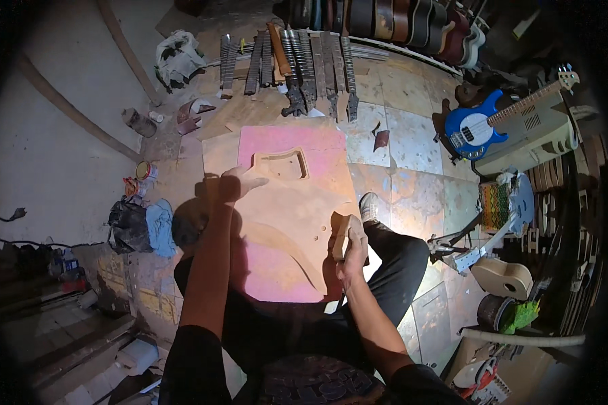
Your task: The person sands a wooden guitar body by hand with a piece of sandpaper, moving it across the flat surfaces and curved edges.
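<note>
Grip, right hand [353, 253]: fingers closed around 1 tan block [342, 236], long axis pointing away from the person with the far end tipped slightly right; contact with the wood below cannot be told.

Guitar body [290, 202], unfinished, pale wood: lying flat, directly left of the block, which stands at its right-hand margin. 2 small round holes [324, 228] sit just left of the block, making the right hand the nearer to them; 1 routed cavity [302, 164] sits at the far end (nearer the left hand).

Left hand [234, 186]: 1, laid on the body's upper-left edge, at the cavity's near-left corner; whether it clenches the edge cannot be told.

Pink board [297, 140]: 1, beneath the body, showing beyond it at the far and near-left sides.

Outlying: a row of guitar necks [304, 57] beyond the board; 1 blue bass guitar [476, 125], well apart, far right.
</note>
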Demonstrator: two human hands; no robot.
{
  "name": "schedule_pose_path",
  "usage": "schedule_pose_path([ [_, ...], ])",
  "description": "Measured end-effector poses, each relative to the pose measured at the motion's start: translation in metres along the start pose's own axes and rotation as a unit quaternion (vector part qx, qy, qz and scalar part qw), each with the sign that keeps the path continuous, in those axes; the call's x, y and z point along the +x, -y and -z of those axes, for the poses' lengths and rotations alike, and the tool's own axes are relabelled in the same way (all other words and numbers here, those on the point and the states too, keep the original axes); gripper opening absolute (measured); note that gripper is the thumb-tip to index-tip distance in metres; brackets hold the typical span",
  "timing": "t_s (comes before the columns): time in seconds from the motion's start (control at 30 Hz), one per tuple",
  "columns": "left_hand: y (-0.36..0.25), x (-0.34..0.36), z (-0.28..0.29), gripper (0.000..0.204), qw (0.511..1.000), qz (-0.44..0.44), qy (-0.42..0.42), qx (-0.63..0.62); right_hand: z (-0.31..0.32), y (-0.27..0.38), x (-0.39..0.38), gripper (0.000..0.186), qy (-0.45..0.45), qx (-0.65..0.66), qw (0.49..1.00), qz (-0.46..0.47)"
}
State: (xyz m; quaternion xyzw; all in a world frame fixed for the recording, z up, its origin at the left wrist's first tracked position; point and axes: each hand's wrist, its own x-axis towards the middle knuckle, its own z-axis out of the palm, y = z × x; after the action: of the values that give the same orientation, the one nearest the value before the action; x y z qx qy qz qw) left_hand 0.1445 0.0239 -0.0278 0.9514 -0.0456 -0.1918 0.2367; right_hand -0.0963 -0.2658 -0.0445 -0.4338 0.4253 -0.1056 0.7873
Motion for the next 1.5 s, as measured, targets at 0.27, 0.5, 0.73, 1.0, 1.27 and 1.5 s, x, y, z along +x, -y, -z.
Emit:
schedule_pose_path([
  [0.27,0.157,-0.090,-0.016,0.055,0.951,0.020,-0.255,-0.174,-0.102,0.033,0.061,0.044,0.170,-0.080,0.978,0.094],
  [0.5,0.053,-0.155,-0.083,0.045,0.726,0.276,-0.233,-0.585,-0.147,0.076,0.128,0.048,0.213,-0.138,0.945,0.204],
  [0.73,0.018,-0.195,-0.127,0.053,0.865,0.348,-0.275,-0.234,-0.096,0.088,0.081,0.045,0.125,-0.219,0.936,0.245],
  [1.0,-0.026,-0.236,-0.124,0.061,0.850,0.377,-0.273,-0.246,-0.045,0.054,0.119,0.053,0.111,-0.282,0.892,0.335],
  [1.27,-0.017,-0.271,-0.105,0.035,0.842,0.336,-0.151,-0.394,-0.062,0.065,0.114,0.050,0.154,-0.454,0.769,0.423],
  [1.5,-0.069,-0.230,-0.096,0.065,0.891,0.348,-0.262,-0.129,-0.105,0.057,0.088,0.042,0.207,-0.520,0.696,0.451],
])
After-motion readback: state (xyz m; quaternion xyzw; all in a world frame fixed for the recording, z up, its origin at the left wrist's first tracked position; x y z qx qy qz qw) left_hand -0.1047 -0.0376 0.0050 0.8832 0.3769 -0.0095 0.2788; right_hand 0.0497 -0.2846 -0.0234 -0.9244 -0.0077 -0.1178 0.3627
